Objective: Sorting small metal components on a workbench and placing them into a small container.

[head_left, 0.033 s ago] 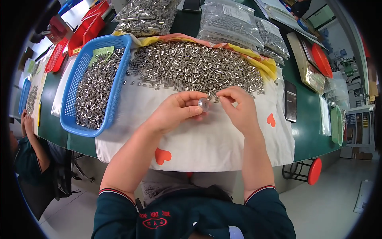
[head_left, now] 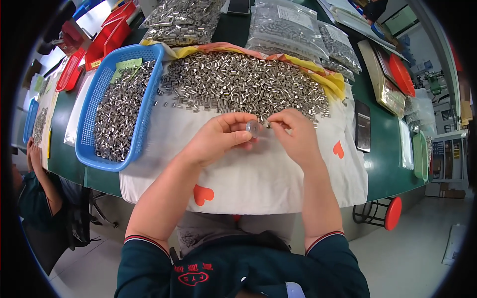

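Edging left, R hand (head_left: 296, 135) pinches metal cyl (head_left: 268, 125) near disc (head_left: 253, 129) L hand (head_left: 217, 134) clamps by rim, prob keeping face clear.

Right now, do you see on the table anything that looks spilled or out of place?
Slightly: a few metal cylinders lie loose on the white cloth, between the main pile and the blue basket. They look like strays because the others are gathered together.
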### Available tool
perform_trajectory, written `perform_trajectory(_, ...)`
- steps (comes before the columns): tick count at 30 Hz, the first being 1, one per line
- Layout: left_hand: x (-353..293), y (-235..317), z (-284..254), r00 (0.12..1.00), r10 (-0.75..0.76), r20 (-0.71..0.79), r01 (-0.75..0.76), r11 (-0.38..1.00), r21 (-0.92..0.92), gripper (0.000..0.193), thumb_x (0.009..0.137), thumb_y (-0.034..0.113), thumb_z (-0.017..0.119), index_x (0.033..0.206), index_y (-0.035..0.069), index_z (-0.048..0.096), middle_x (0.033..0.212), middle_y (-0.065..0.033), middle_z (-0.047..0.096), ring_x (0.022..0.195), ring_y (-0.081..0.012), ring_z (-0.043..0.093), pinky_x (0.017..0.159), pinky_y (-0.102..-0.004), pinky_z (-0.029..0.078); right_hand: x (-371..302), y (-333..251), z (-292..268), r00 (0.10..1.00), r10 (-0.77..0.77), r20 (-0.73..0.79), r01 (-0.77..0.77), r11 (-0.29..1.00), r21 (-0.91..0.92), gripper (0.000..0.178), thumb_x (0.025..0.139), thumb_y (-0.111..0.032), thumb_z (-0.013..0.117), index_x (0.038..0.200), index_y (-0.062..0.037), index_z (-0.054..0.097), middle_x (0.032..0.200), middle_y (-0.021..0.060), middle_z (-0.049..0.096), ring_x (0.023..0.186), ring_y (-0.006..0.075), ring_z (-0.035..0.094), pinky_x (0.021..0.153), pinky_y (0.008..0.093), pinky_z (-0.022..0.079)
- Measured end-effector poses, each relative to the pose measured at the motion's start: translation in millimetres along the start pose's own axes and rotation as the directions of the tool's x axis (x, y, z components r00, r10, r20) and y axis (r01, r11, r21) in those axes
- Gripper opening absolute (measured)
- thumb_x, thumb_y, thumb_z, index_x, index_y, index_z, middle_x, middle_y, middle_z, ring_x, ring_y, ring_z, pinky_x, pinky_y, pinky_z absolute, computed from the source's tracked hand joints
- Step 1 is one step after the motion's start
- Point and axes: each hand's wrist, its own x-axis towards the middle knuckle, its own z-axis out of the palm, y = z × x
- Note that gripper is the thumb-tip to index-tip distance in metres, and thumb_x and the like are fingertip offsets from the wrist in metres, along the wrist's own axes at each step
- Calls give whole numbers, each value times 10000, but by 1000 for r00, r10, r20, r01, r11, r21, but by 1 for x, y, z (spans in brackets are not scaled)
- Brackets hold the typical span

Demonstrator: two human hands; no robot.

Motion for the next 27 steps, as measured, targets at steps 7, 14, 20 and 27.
perform_trajectory(7, 1, 2, -1, 994, 61, -89, -65, 997, -51, 321, 813, -19, 529, 1126, 21, 473, 988, -66, 578, 881, -157, 579, 766, -260, 476, 0, 16, 23, 975, -218, 47, 213, 846, -489, 87, 683, -68, 608, 770, -70, 613, 747, 72, 540, 739, 247, 534, 690, 359, 432)
perform_trajectory(14, 2, 0, -2, 998, 39, -52, -40, 999, -31, 330, 808, -19, 538, 1129, 17, 468, 990, -81, 577, 895, -161, 580, 775, -260, 475, -3, 6, 21, 991, -135, 9, 127, 905, -406, 89, 689, -38, 605, 778, -45, 602, 754, 64, 556, 715, 227, 549, 666, 328, 449)
perform_trajectory(20, 3, -5, -2, 999, 49, 8, -50, 998, 26, 342, 795, -13, 561, 1124, 2, 471, 980, -83, 581, 888, -149, 579, 785, -248, 469, -7, -12, 11, 998, -24, 60, 17, 993, 117, 101, 709, 20, 584, 797, -25, 603, 776, 35, 595, 689, 111, 543, 609, 225, 422)
perform_trajectory(27, 3, -6, -1, 999, 37, -6, -36, 994, 107, 356, 785, -5, 580, 1124, -16, 473, 988, -77, 578, 878, -128, 573, 787, -237, 464, -8, -14, 10, 995, -72, 69, 66, 994, 83, 83, 690, 13, 603, 763, -28, 604, 766, 35, 595, 677, 119, 550, 591, 229, 427)
